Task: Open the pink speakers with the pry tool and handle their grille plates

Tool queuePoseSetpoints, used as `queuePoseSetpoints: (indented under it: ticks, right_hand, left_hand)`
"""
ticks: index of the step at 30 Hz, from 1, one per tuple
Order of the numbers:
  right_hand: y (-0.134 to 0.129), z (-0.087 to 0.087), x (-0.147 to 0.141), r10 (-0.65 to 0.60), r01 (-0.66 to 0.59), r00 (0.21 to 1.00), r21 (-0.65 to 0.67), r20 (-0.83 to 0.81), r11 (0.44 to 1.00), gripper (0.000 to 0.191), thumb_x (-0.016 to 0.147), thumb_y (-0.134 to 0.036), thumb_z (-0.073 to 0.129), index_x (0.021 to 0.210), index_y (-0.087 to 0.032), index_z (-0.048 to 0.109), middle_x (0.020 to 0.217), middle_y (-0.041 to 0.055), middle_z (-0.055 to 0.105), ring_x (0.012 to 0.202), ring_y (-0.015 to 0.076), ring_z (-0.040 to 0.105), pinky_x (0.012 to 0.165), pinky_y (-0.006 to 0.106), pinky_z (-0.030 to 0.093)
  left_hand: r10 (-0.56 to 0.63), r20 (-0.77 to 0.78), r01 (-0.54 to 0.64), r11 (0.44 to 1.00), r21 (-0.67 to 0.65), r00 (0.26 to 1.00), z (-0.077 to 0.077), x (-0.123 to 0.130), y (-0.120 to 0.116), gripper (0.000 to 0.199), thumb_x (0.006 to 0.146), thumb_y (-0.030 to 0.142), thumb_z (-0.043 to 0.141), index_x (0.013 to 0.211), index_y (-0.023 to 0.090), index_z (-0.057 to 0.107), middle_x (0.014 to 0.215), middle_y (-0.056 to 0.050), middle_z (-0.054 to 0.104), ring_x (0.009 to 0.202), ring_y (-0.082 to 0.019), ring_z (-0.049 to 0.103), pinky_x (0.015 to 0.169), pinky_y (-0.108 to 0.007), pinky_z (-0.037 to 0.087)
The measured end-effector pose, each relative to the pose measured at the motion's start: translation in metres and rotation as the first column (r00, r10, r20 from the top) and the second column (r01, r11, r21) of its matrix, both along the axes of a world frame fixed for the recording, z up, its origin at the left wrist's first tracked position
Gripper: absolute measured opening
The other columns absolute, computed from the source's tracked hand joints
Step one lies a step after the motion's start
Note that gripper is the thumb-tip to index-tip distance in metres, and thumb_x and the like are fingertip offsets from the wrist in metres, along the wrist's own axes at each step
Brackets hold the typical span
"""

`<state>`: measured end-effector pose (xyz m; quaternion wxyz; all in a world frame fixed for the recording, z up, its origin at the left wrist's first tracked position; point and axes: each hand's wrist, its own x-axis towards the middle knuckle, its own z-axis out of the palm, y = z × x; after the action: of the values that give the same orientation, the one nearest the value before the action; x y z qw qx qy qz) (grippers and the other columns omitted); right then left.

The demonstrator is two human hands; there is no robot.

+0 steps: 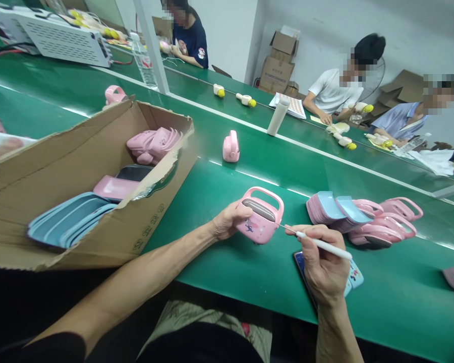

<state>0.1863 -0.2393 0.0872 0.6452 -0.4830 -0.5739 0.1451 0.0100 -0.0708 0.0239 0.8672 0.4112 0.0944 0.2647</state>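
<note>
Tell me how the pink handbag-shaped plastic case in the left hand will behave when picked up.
The pink plastic case looks stiff and probably light, held easily in the left hand. Its glossy shell may slip slightly. Its thin loop handle seems the likeliest part to snap.

Pink handled case [259,231], tilted; white-handled pick [335,250], tip at case edge.

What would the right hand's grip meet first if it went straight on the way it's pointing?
Probably the pink handled case held in the left hand. The thin metal tip of the white pen-like tool in the right hand points at its side, though depth hides whether they already touch.
</note>
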Motion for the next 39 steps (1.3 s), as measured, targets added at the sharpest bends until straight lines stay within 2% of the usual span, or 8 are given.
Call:
queuePoseSetpoints:
  ticks: [2,7,12,19,24,27,33,39]
  right_hand:
    - [-0.001,-0.001,0.002,-0.029,0.028,0.999,-0.044,-0.030,0.999,0.012,0.105,-0.017,0.067,0.113,-0.025,0.067,0.103,0.0032,0.077,0.102,0.0230,0.080,0.089,0.042,0.067]
    - [-0.005,-0.006,0.008,-0.077,0.090,0.994,-0.190,0.077,0.978,0.012,0.104,-0.023,0.072,0.115,-0.024,0.076,0.111,0.0063,0.081,0.104,0.0227,0.080,0.090,0.036,0.066]
    - [-0.007,-0.008,0.008,-0.106,0.111,0.994,-0.198,0.033,0.974,0.012,0.105,-0.027,0.071,0.115,-0.024,0.077,0.110,0.0066,0.083,0.100,0.0241,0.083,0.088,0.039,0.069]
    - [-0.008,-0.008,0.010,-0.083,0.104,0.991,-0.225,0.103,0.969,0.014,0.105,-0.027,0.070,0.118,-0.025,0.076,0.112,0.0060,0.083,0.103,0.0221,0.082,0.090,0.036,0.068]
    - [-0.008,-0.003,0.012,-0.037,0.069,0.986,-0.195,0.163,0.978,0.017,0.105,-0.023,0.070,0.120,-0.027,0.077,0.116,0.0059,0.083,0.105,0.0226,0.081,0.088,0.036,0.069]
    - [-0.007,-0.002,0.011,-0.013,0.042,0.984,-0.157,0.180,0.987,0.018,0.104,-0.020,0.070,0.119,-0.026,0.077,0.116,0.0065,0.084,0.108,0.0247,0.082,0.091,0.041,0.070]
    - [-0.003,-0.010,0.007,0.020,-0.014,0.998,-0.102,0.052,0.995,0.017,0.104,-0.018,0.069,0.117,-0.026,0.076,0.114,0.0071,0.084,0.110,0.0265,0.082,0.092,0.047,0.072]
    - [-0.003,-0.023,-0.002,-0.076,0.075,0.997,-0.057,-0.002,0.996,0.013,0.103,-0.018,0.071,0.113,-0.025,0.076,0.112,0.0062,0.084,0.108,0.0257,0.083,0.092,0.045,0.072]
  left_hand:
    - [0.007,0.003,-0.007,1.000,0.004,1.000,0.000,0.000,0.000,0.062,0.076,0.046,0.090,0.122,0.006,0.078,0.111,-0.022,0.083,0.093,-0.030,0.080,0.084,-0.036,0.062]
    - [-0.005,0.010,0.005,1.000,0.017,1.000,0.000,0.001,0.000,0.059,0.077,0.046,0.090,0.119,0.006,0.079,0.110,-0.022,0.083,0.093,-0.029,0.080,0.082,-0.033,0.062]
    - [-0.003,-0.002,0.003,1.000,0.024,1.000,0.001,0.001,0.000,0.060,0.076,0.047,0.090,0.118,0.006,0.080,0.109,-0.022,0.083,0.093,-0.029,0.079,0.081,-0.032,0.061]
    - [-0.003,-0.003,0.003,0.999,0.033,1.000,0.001,0.001,0.000,0.060,0.077,0.049,0.090,0.117,0.005,0.080,0.108,-0.022,0.083,0.091,-0.029,0.079,0.080,-0.032,0.061]
    - [-0.020,-0.037,0.021,0.999,0.029,0.999,0.002,0.000,-0.001,0.066,0.075,0.050,0.090,0.122,0.004,0.078,0.112,-0.025,0.082,0.097,-0.034,0.080,0.086,-0.038,0.061]
    - [-0.026,-0.038,0.027,1.000,0.015,0.999,0.001,0.000,-0.001,0.068,0.074,0.052,0.091,0.121,0.005,0.078,0.112,-0.024,0.082,0.097,-0.033,0.080,0.087,-0.038,0.061]
    - [-0.014,-0.041,0.013,1.000,-0.009,0.999,0.001,-0.001,-0.002,0.067,0.074,0.051,0.092,0.121,0.005,0.078,0.112,-0.023,0.082,0.096,-0.031,0.079,0.086,-0.036,0.061]
    - [-0.001,-0.041,0.001,1.000,-0.013,0.999,0.002,0.000,-0.004,0.065,0.074,0.047,0.093,0.121,0.005,0.078,0.112,-0.022,0.082,0.097,-0.030,0.079,0.086,-0.034,0.060]
